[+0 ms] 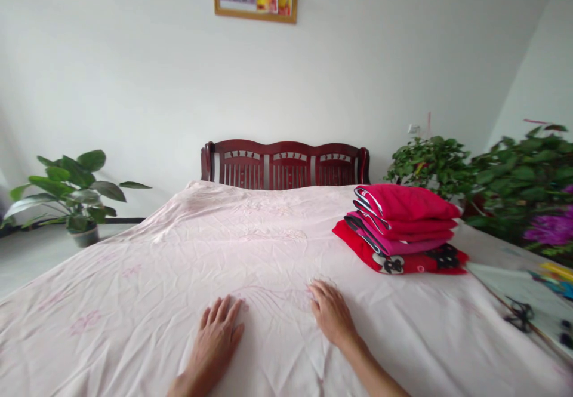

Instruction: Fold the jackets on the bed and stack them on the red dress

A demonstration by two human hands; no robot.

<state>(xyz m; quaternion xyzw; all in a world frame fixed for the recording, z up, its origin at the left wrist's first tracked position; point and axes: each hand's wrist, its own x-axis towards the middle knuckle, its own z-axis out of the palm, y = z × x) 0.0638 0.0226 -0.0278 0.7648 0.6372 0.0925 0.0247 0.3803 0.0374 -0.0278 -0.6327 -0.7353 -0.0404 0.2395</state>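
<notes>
My left hand (pixel 216 340) lies palm down on a pale pink cloth (pixel 179 277) with faint floral patterns, its fingers stretched out and the thumb apart. To the right, my right hand (pixel 332 312) also rests on the cloth, fingers extended and slightly bent. Neither hand holds anything. Beyond my right hand sits a stack of folded clothes (pixel 403 230) in red and pink, with dark and white edges showing. The lowest folded piece has black and white animal figures on it. Wrinkles run across the cloth around both hands.
Behind the cloth-covered surface stands a dark red wooden bench back (pixel 289 164). A potted plant (pixel 78 191) is on the floor at left; leafy plants (pixel 430 161) and purple flowers (pixel 550 227) are at right. Black-framed glasses (pixel 519 313) lie near the right edge. A picture frame (pixel 255 16) hangs above.
</notes>
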